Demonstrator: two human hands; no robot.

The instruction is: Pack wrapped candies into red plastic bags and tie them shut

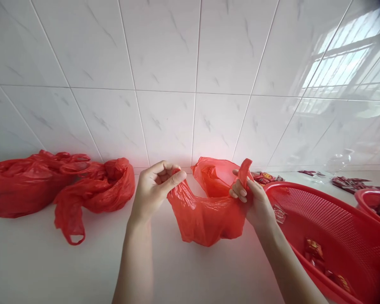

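Note:
A red plastic bag (209,219) hangs between my two hands over the white tabletop, its mouth partly spread. My left hand (160,183) pinches the bag's left handle between thumb and fingers. On the other side, my right hand (248,190) has its fingers curled round the right handle, whose loop sticks up above them. Behind the near edge, the far side of the bag stands up toward the wall. What lies inside the bag, if anything, is hidden from me.
Two red plastic bags, a full-looking one (22,185) and a crumpled one (110,190), lie at left. A large red basket (323,207) with a few wrapped snacks (315,249) stands at right, a smaller red basket (367,194) beyond it. Snack packets (348,184) lie by the tiled wall (164,122).

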